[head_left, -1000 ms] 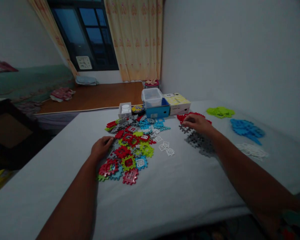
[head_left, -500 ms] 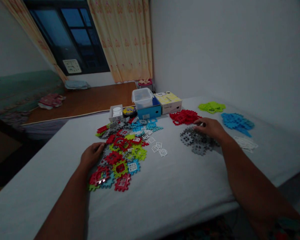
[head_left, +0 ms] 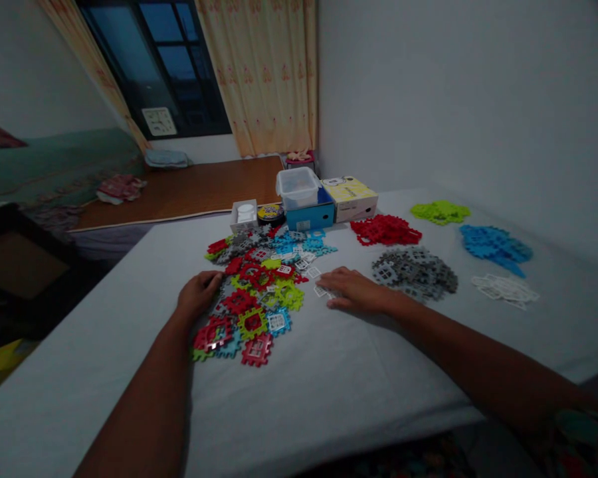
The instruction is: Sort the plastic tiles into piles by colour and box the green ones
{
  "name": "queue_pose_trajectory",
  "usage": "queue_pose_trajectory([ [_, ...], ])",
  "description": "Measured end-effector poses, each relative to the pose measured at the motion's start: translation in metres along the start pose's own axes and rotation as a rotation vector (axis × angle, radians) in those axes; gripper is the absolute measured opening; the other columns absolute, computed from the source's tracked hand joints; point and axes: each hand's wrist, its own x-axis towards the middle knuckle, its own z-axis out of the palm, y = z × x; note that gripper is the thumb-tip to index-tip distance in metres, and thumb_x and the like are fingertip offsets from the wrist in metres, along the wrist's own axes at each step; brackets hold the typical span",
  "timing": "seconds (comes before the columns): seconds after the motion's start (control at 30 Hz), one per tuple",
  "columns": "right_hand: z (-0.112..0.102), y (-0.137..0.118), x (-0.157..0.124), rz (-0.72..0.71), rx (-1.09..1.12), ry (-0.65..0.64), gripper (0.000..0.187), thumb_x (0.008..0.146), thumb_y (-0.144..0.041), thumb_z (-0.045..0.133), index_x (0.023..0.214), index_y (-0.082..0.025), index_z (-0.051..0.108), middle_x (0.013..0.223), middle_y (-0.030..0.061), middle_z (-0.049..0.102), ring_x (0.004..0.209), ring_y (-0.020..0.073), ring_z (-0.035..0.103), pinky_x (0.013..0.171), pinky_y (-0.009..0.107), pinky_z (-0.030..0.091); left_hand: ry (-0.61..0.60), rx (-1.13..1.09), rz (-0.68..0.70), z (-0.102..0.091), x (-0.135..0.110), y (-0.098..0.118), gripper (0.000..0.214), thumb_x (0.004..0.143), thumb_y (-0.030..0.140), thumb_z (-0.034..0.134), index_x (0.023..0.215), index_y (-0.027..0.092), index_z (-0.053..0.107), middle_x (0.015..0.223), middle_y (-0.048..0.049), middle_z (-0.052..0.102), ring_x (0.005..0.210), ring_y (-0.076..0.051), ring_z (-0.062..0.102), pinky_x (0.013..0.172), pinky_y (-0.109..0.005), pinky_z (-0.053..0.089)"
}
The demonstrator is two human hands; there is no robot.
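Observation:
A mixed heap of red, green, blue and grey interlocking plastic tiles lies in the middle of the white-covered table. My left hand rests curled at the heap's left edge, touching the tiles. My right hand lies flat, fingers stretched toward a few small white window pieces at the heap's right side. Sorted piles sit to the right: red, grey, green, blue and white.
At the table's far side stand a clear tub on a blue box, a yellow-topped box, a small white box and a round tin. A wall runs along the right. A wooden platform and curtained window lie beyond.
My right hand left the grey pile and moved left to the small white pieces beside the mixed heap. My left hand stayed at the heap's edge.

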Motion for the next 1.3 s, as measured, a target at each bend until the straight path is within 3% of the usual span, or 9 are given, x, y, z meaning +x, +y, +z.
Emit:
queue_pose_trajectory([
  [0.2,0.0,-0.012,-0.004,-0.034,-0.004,0.045,0.025,0.092,-0.028,0.052,0.11,-0.018,0.065,0.109,0.0107,0.065,0.104,0.0217,0.053,0.092,0.036,0.043,-0.005,-0.009,0.004,-0.001,0.0,0.001,0.048,0.087,0.049,0.039,0.111,0.021,0.069,0.112,-0.0052,0.071,0.1,-0.022,0.065,0.083,-0.027,0.048],
  [0.43,0.005,-0.009,-0.009,0.029,-0.196,0.095,0.026,0.095,-0.023,0.044,0.109,-0.016,0.065,0.095,0.0097,0.068,0.089,0.0203,0.057,0.08,0.031,0.045,-0.008,-0.01,0.005,0.001,0.004,-0.004,0.048,0.086,0.049,0.04,0.111,0.021,0.069,0.114,-0.0058,0.07,0.104,-0.023,0.063,0.086,-0.028,0.048],
  [0.6,0.007,0.0,-0.009,0.073,-0.188,0.18,0.025,0.095,-0.024,0.047,0.109,-0.018,0.066,0.098,0.0082,0.07,0.09,0.0189,0.06,0.079,0.029,0.046,-0.011,-0.008,-0.002,0.0,0.007,-0.008,0.048,0.085,0.05,0.041,0.11,0.021,0.07,0.114,-0.0062,0.07,0.104,-0.024,0.064,0.083,-0.029,0.049],
  [0.7,-0.003,0.005,-0.01,0.1,-0.087,0.273,0.022,0.093,-0.024,0.052,0.104,-0.018,0.069,0.1,0.0071,0.072,0.091,0.0184,0.062,0.083,0.029,0.047,-0.027,0.0,-0.013,-0.002,0.008,-0.008,0.048,0.086,0.05,0.041,0.112,0.02,0.069,0.114,-0.007,0.07,0.101,-0.025,0.065,0.082,-0.031,0.05],
  [0.8,-0.031,0.015,-0.022,0.169,0.029,0.42,0.02,0.091,-0.028,0.055,0.098,-0.019,0.071,0.098,0.006,0.073,0.089,0.0176,0.065,0.084,0.029,0.048,-0.042,-0.002,-0.031,-0.002,0.01,-0.01,0.048,0.086,0.05,0.041,0.113,0.021,0.068,0.115,-0.0075,0.07,0.102,-0.026,0.065,0.083,-0.032,0.05],
  [0.9,-0.071,0.033,-0.058,0.313,0.082,0.59,0.022,0.089,-0.036,0.056,0.096,-0.021,0.071,0.095,0.0037,0.073,0.085,0.017,0.066,0.08,0.029,0.048,-0.055,-0.006,-0.036,-0.001,0.013,-0.014,0.048,0.087,0.05,0.04,0.114,0.021,0.067,0.118,-0.0077,0.068,0.106,-0.027,0.063,0.087,-0.035,0.049],
  [1.03,-0.11,0.078,-0.147,0.613,0.019,0.704,0.031,0.085,-0.045,0.056,0.09,-0.02,0.072,0.087,0.0037,0.073,0.079,0.0188,0.066,0.075,0.03,0.048,-0.056,-0.009,-0.053,0.0,0.016,-0.018,0.047,0.087,0.051,0.04,0.114,0.023,0.067,0.117,-0.0076,0.069,0.104,-0.028,0.064,0.087,-0.037,0.05],
  [1.17,-0.113,0.127,-0.242,0.908,-0.073,0.674,0.038,0.077,-0.053,0.056,0.084,-0.019,0.073,0.081,0.0062,0.073,0.075,0.0231,0.067,0.069,0.032,0.048,-0.032,-0.003,-0.069,0.001,0.019,-0.019,0.044,0.086,0.052,0.043,0.109,0.025,0.07,0.11,-0.007,0.071,0.098,-0.03,0.066,0.081,-0.04,0.053],
  [1.3,-0.105,0.155,-0.29,1.016,-0.059,0.489,0.035,0.072,-0.051,0.058,0.079,-0.02,0.073,0.081,0.0062,0.074,0.077,0.0247,0.068,0.068,0.032,0.049,-0.008,0.011,-0.087,0.002,0.021,-0.021,0.042,0.084,0.051,0.045,0.107,0.025,0.071,0.106,-0.0072,0.072,0.095,-0.032,0.067,0.077,-0.042,0.054],
])
